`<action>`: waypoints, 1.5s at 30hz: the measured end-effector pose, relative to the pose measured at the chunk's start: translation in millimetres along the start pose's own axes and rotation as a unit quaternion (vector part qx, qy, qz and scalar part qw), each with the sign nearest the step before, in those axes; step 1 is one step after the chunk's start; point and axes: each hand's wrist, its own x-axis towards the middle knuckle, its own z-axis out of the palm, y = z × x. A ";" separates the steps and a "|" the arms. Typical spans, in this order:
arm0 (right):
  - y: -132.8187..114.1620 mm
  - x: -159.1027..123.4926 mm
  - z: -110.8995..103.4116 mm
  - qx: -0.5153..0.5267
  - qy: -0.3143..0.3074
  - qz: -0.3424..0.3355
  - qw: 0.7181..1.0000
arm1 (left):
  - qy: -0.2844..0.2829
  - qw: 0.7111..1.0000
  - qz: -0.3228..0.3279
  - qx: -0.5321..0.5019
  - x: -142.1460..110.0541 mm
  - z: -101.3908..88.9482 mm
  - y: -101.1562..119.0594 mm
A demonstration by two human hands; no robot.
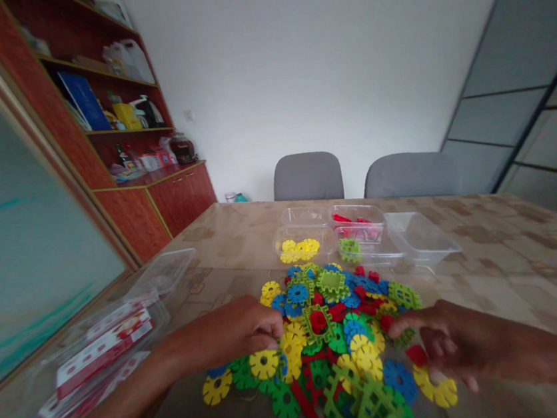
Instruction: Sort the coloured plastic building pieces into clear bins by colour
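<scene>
A heap of plastic building pieces lies on the table in front of me: notched yellow discs (pixel 293 341), blue discs (pixel 297 293), green discs (pixel 284 401), light-green square frames (pixel 332 282) and red pieces (pixel 305 404). At the heap's left side is my left hand (pixel 258 322), its fingers curled closed just above a yellow disc (pixel 265 365); what they hold, if anything, is hidden. My right hand (pixel 439 341) reaches over the right edge, index finger stretched out and the others bent. Close by its fingers are a small red piece (pixel 416 355) and a yellow disc (pixel 435 385).
Behind the heap stand clear plastic boxes: one with yellow discs (pixel 299 250), one with red pieces (pixel 358 223), one holding a light-green piece (pixel 350 250), and another clear box (pixel 425 239). Stacked lids with labels (pixel 103 350) lie left. Two grey chairs (pixel 307 175) stand beyond the table.
</scene>
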 end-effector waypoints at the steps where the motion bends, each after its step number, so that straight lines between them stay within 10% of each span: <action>1: -2.8 1.8 2.8 -0.006 -0.004 -0.013 1.000 | 0.004 1.000 0.002 -0.001 1.0 0.6 0.9; 9: 1.4 44.2 44.2 -0.107 0.130 -0.175 0.970 | 0.082 0.996 -0.020 0.013 6.6 4.1 6.4; 21: -3.9 36.0 37.6 -0.137 0.170 -0.181 0.959 | 0.098 0.993 -0.044 0.056 10.9 9.1 7.7; 37: -3.5 43.9 46.9 -0.184 0.175 -0.135 0.958 | -0.028 0.991 -0.093 0.094 -0.7 17.0 20.0; 45: -3.7 41.3 36.9 -0.152 0.206 -0.165 0.952 | 0.025 0.995 -0.074 0.068 10.8 17.8 18.2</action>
